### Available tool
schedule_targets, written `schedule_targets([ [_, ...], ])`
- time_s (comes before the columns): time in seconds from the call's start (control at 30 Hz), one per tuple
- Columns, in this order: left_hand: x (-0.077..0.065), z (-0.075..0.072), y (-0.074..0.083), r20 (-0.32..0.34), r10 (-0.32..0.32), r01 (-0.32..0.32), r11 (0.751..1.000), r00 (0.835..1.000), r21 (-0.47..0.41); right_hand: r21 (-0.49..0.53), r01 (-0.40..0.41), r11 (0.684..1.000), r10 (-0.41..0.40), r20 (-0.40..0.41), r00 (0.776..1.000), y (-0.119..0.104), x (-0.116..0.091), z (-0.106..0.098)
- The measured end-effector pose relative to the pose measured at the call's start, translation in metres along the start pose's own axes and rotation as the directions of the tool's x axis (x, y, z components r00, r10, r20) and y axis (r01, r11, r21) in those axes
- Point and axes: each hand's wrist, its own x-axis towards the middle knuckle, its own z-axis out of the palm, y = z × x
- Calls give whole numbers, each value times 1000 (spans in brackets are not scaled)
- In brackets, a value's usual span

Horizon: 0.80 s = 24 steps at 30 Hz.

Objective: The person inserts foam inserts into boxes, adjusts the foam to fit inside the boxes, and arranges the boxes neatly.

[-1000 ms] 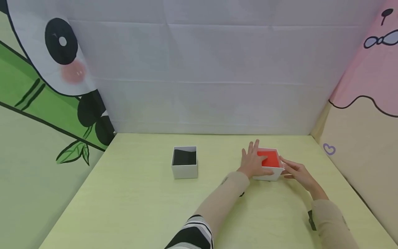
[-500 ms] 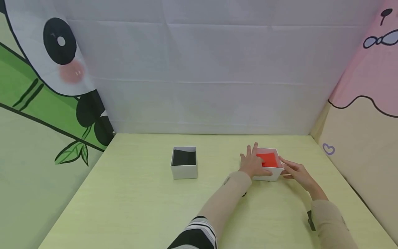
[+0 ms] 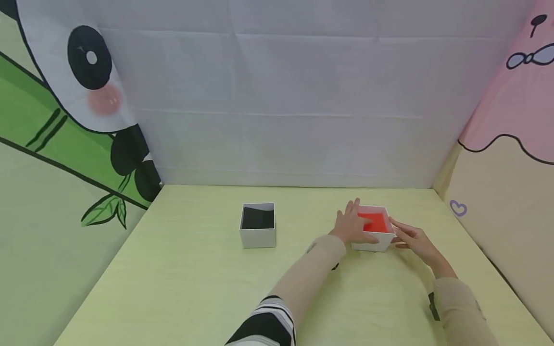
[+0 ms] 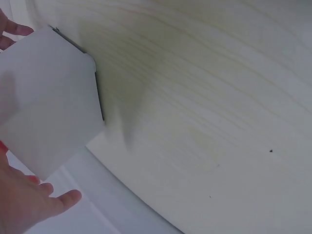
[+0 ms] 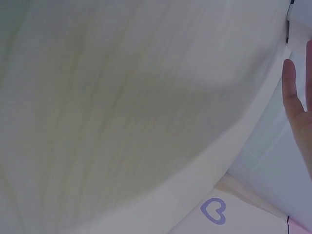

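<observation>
A small white box with a bright red inside stands at the right of the table in the head view. My left hand lies over its left part with spread fingers, one finger reaching above the red. In the left wrist view the left hand shows beside the box, its fingers extended. My right hand touches the box's right side with nearly straight fingertips. The right wrist view shows the right hand only partly, by the box's edge. The left hand hides the box's left rim.
A second white box with a black inside stands to the left on the pale yellow table. Behind the table hangs a white cloth. Cartoon-printed panels flank both sides.
The left hand shifts slightly over the red-lined box. Its finger position above the red changes a little, while the right hand and both boxes stay about where they were.
</observation>
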Motion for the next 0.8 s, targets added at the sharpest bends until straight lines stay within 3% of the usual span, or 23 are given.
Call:
schedule_targets([
  [0.17,-3,-2,-3,-41,67,-68,997,997,-26,16,20,1000,-21,6,1000,2,1,0],
  [0.43,-6,-10,-9,-139,165,-165,986,976,15,19,32,999,-32,3,999,6,3,-3],
  [0.67,-11,-17,-12,-175,196,-203,979,965,-24,15,31,999,-31,14,999,8,5,-4],
  [0.8,-17,-22,-16,-190,174,-191,979,966,-77,23,27,999,-28,12,1000,9,6,-5],
])
